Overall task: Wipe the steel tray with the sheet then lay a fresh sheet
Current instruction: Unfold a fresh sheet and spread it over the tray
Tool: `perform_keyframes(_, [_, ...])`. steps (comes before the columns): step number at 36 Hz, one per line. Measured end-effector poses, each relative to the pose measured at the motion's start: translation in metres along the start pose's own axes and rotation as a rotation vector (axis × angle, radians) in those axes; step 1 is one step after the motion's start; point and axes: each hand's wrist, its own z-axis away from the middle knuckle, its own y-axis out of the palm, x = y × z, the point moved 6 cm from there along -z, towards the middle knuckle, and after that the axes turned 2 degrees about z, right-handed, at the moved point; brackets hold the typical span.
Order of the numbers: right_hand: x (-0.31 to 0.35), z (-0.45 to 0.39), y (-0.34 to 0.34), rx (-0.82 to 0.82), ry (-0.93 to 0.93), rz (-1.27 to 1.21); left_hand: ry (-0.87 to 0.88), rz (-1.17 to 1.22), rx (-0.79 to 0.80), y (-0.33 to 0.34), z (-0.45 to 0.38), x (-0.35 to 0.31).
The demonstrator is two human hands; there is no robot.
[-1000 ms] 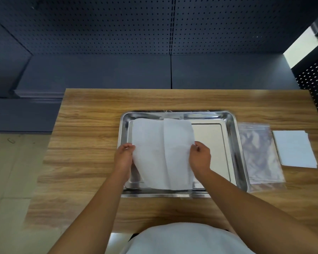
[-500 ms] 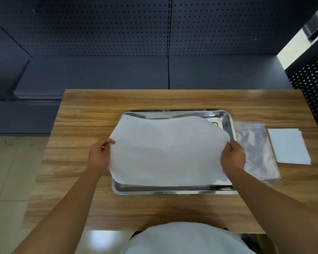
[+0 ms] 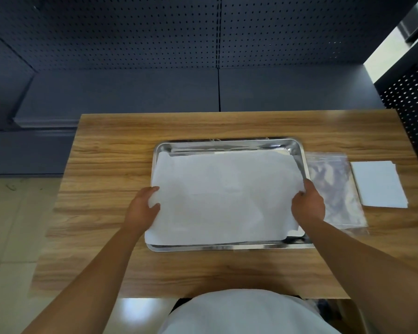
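Observation:
A rectangular steel tray sits in the middle of the wooden table. A large white sheet is spread flat over almost all of the tray, its near-left corner overhanging the rim. My left hand grips the sheet's left edge beside the tray's left rim. At the sheet's right edge, my right hand pinches it just inside the tray's right wall. Another pale sheet edge shows under the white sheet at the tray's near-right corner.
A clear plastic zip bag lies flat just right of the tray. A small stack of white sheets lies further right near the table's edge. Dark pegboard panels stand behind the table.
The sheet went from folded in half to fully unfolded. My hands moved apart to its left and right edges, then lowered it onto the tray.

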Motion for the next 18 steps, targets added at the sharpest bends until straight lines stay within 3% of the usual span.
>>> perform_keyframes(5, [0.0,-0.002,-0.004,-0.023,-0.019,0.104,0.021,-0.074,0.032,0.01,0.003,-0.008])
perform_keyframes(12, [-0.008,0.001,0.003,0.049,-0.072,0.214,-0.087,-0.178,0.069,0.023,0.002,-0.011])
perform_keyframes(15, [-0.007,0.003,0.001,-0.002,-0.071,0.194,-0.119,-0.244,0.02,0.024,0.003,-0.017])
perform_keyframes(18, [0.006,0.006,-0.003,-0.096,-0.176,0.315,-0.104,-0.466,-0.075,0.025,0.01,-0.032])
